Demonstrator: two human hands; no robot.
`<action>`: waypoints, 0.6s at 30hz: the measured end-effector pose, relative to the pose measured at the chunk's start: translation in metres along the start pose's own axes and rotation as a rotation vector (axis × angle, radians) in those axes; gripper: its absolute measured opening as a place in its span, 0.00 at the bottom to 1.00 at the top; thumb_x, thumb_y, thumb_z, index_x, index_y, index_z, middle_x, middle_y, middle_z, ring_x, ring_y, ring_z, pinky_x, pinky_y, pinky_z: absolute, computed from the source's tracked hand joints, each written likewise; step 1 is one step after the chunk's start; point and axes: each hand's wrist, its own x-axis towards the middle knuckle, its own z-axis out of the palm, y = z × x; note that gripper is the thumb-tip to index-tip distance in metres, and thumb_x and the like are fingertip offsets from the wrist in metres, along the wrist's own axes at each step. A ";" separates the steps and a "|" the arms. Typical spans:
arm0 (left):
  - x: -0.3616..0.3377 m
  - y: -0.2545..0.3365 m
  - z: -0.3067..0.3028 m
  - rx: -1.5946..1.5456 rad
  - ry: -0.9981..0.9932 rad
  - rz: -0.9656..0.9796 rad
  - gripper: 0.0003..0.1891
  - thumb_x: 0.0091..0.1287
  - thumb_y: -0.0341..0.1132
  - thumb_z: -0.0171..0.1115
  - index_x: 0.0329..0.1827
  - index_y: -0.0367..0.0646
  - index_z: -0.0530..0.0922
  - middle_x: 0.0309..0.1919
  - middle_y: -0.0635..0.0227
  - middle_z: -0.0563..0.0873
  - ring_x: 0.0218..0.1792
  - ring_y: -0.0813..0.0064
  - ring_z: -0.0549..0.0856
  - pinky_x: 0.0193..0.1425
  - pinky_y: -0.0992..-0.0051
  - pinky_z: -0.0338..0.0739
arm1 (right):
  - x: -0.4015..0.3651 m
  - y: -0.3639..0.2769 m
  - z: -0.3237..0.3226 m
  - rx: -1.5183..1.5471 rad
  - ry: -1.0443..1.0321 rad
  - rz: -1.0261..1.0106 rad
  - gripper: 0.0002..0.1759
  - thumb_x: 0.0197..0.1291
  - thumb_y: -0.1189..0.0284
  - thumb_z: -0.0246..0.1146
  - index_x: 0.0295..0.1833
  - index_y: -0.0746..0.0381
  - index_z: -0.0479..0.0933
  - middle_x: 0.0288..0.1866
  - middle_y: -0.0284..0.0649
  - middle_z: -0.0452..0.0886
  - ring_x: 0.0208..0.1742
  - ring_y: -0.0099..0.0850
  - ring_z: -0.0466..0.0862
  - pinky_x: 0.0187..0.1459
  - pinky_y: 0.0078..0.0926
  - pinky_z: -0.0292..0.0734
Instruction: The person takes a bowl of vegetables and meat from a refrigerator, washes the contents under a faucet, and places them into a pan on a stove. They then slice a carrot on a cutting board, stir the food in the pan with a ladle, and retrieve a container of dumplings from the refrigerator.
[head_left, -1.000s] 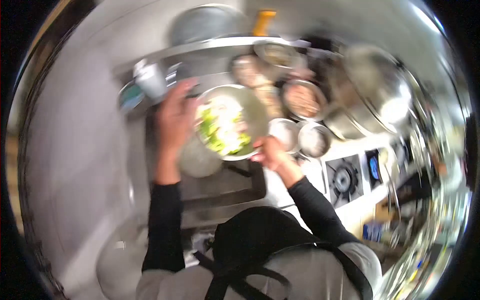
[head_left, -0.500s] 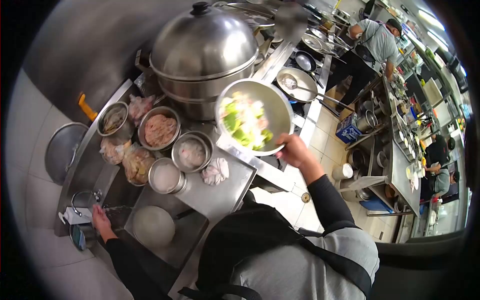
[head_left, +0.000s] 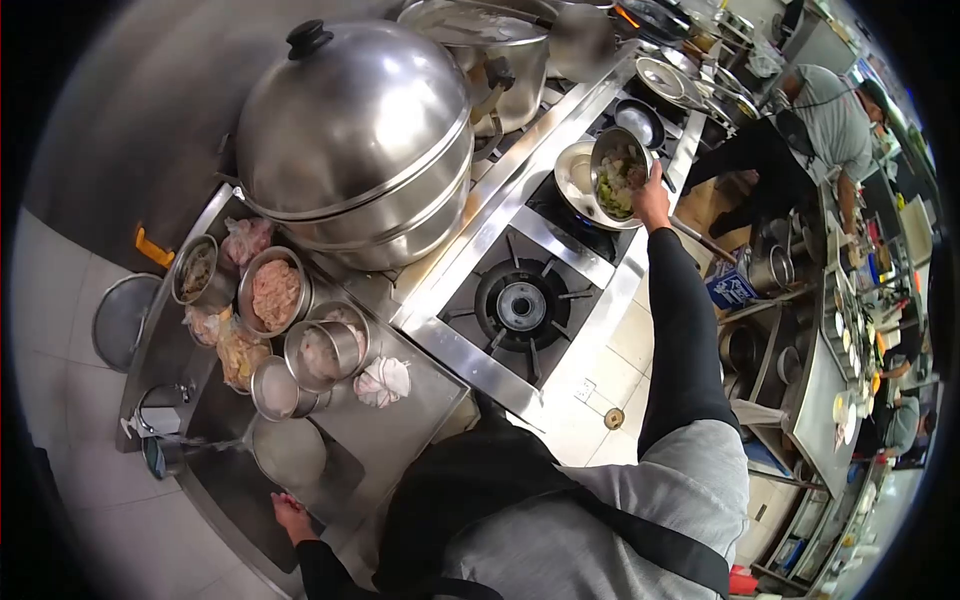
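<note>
My right hand (head_left: 652, 203) grips the rim of a metal bowl (head_left: 603, 160) on the stove at the upper right. Cut green and pale vegetables (head_left: 622, 183) lie in the bowl, which is tilted over a light-coloured frying pan (head_left: 575, 178). The bowl covers part of the pan. Down at the lower left, my left hand (head_left: 292, 517) hangs over the sink's near edge with its fingers curled in and nothing visible in them. Nearby in the sink sits a round whitish pot (head_left: 288, 452), and water runs from the tap (head_left: 187, 392).
A big domed steamer (head_left: 355, 120) stands at the back left. Steel bowls, one with minced meat (head_left: 276, 293), and a crumpled cloth (head_left: 383, 382) sit on the counter. A bare burner (head_left: 521, 305) lies before the steamer. A co-worker (head_left: 835, 120) bends at the right.
My right hand has carried the bowl away over the frying pan and tipped it. My left hand has left the tap and moved toward me, its fingers now curled. The view has shifted.
</note>
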 end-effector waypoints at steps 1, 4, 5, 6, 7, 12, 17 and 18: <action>-0.016 -0.006 -0.005 0.000 0.014 0.001 0.17 0.73 0.54 0.57 0.33 0.52 0.75 0.20 0.80 0.73 0.21 0.85 0.72 0.22 0.82 0.64 | 0.008 0.004 0.006 0.003 -0.013 -0.005 0.44 0.61 0.68 0.60 0.80 0.55 0.48 0.45 0.64 0.84 0.46 0.61 0.84 0.48 0.55 0.77; -0.054 -0.013 -0.015 0.051 0.173 0.023 0.16 0.73 0.52 0.58 0.35 0.50 0.76 0.21 0.79 0.73 0.23 0.85 0.74 0.24 0.82 0.65 | 0.026 0.008 0.013 -0.077 0.000 -0.091 0.43 0.62 0.68 0.59 0.81 0.50 0.48 0.43 0.62 0.84 0.44 0.59 0.85 0.44 0.54 0.78; -0.064 -0.012 -0.020 0.137 0.241 0.045 0.15 0.72 0.50 0.59 0.35 0.49 0.77 0.21 0.78 0.74 0.23 0.84 0.74 0.24 0.82 0.65 | 0.030 0.008 0.009 -0.116 -0.013 -0.110 0.43 0.62 0.68 0.59 0.81 0.47 0.48 0.41 0.63 0.84 0.42 0.59 0.85 0.42 0.54 0.78; -0.074 -0.009 -0.020 0.223 0.307 0.067 0.14 0.72 0.49 0.59 0.35 0.48 0.77 0.21 0.78 0.74 0.23 0.83 0.74 0.24 0.81 0.64 | 0.032 0.008 0.007 -0.156 -0.026 -0.129 0.44 0.62 0.68 0.59 0.81 0.44 0.48 0.40 0.63 0.84 0.41 0.59 0.85 0.40 0.54 0.78; -0.074 -0.011 -0.027 0.227 0.310 0.070 0.14 0.72 0.49 0.59 0.35 0.48 0.77 0.21 0.78 0.74 0.23 0.83 0.74 0.24 0.81 0.64 | 0.035 0.009 0.011 -0.183 0.037 -0.139 0.44 0.62 0.70 0.59 0.81 0.41 0.47 0.41 0.63 0.82 0.38 0.59 0.85 0.37 0.51 0.79; -0.080 -0.007 -0.041 0.334 0.250 0.112 0.15 0.72 0.46 0.59 0.28 0.48 0.75 0.21 0.75 0.76 0.21 0.80 0.74 0.23 0.78 0.65 | 0.018 -0.011 -0.022 -0.262 0.127 -0.332 0.45 0.63 0.72 0.58 0.82 0.37 0.46 0.53 0.63 0.73 0.32 0.55 0.85 0.32 0.46 0.81; -0.034 0.002 -0.026 0.433 0.230 0.331 0.13 0.72 0.43 0.59 0.33 0.46 0.78 0.20 0.76 0.75 0.19 0.81 0.72 0.23 0.78 0.62 | 0.032 0.000 -0.039 -0.187 0.227 -0.120 0.42 0.61 0.76 0.57 0.80 0.50 0.49 0.57 0.66 0.72 0.34 0.59 0.85 0.32 0.49 0.82; -0.025 0.001 -0.023 0.410 0.204 0.521 0.12 0.71 0.44 0.60 0.35 0.45 0.80 0.20 0.77 0.74 0.18 0.81 0.70 0.21 0.78 0.62 | 0.044 0.018 -0.028 -0.172 0.281 0.019 0.42 0.60 0.77 0.56 0.78 0.59 0.46 0.56 0.59 0.74 0.36 0.54 0.85 0.32 0.45 0.83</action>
